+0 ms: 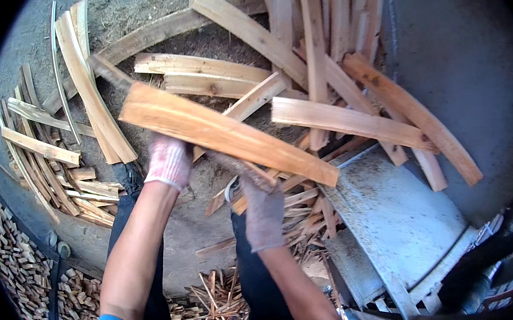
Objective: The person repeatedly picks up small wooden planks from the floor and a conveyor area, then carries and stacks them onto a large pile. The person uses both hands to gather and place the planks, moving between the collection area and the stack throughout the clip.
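Observation:
Both my hands wear pale knitted work gloves and hold up a reddish-brown wooden board (228,133), tilted with its right end lower. My left hand (169,162) is closed on the board's lower edge left of its middle, its fingers mostly hidden behind the wood. Farther right, my right hand (262,214) is closed beneath the board. A darker rough-edged strip, smeared by motion, shows just above that hand; whether it is a second board I cannot tell. Behind the held board lie loose pale boards (210,69) on the dusty ground.
Long boards (278,12) lean at the back beside a grey metal surface (458,87). A dusty metal chute (398,206) slopes at the right. Curved slats (92,86) and scraps (94,190) lie left. Small wood blocks (15,253) are heaped at the lower left; splinters (217,296) lie near my legs.

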A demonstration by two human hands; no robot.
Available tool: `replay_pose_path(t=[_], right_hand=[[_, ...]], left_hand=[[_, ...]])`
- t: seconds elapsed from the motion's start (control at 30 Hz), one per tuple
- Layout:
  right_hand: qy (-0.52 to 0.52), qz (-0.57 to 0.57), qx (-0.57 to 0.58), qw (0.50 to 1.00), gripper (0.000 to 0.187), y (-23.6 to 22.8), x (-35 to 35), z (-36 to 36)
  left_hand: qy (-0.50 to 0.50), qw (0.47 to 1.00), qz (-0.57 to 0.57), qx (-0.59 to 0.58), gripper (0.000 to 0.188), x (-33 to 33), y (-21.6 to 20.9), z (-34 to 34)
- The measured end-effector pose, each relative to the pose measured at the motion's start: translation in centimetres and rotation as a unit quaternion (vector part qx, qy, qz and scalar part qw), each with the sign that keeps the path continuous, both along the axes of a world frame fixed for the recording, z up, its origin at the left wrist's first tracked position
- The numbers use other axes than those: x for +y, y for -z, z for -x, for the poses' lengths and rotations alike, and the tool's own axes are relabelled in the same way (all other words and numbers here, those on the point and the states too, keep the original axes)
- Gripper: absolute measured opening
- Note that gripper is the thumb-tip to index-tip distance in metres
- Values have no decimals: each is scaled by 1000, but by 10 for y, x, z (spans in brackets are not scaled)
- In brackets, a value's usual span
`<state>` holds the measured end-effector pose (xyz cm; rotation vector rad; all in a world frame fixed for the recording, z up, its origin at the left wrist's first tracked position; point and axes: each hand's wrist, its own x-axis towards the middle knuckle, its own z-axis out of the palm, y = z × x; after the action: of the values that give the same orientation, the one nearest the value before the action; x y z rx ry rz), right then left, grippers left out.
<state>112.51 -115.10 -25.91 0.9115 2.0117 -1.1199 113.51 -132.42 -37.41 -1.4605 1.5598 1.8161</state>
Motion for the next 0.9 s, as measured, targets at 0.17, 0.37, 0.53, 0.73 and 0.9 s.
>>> replay_pose_path(t=[0.17, 0.37, 0.53, 0.73, 0.9], right_hand=[[-187, 34, -47, 981, 38, -129, -61, 1], [-419, 67, -221, 878, 46, -206, -116, -57], [-573, 15, -110, 812, 62, -191, -141, -65], [-627, 249, -31, 737, 54, -133, -170, -42], [-726, -282, 263, 570, 62, -24, -1, 136]], left_hand=[[-316, 929, -192, 20, 12, -68, -109, 31], [-172, 958, -221, -61, 24, -115, -166, -24], [-121, 980, -149, -55, 47, -159, -187, -75], [-236, 969, -73, -30, 64, -192, -179, -115], [19, 948, 286, -140, 83, -263, -94, -191]])
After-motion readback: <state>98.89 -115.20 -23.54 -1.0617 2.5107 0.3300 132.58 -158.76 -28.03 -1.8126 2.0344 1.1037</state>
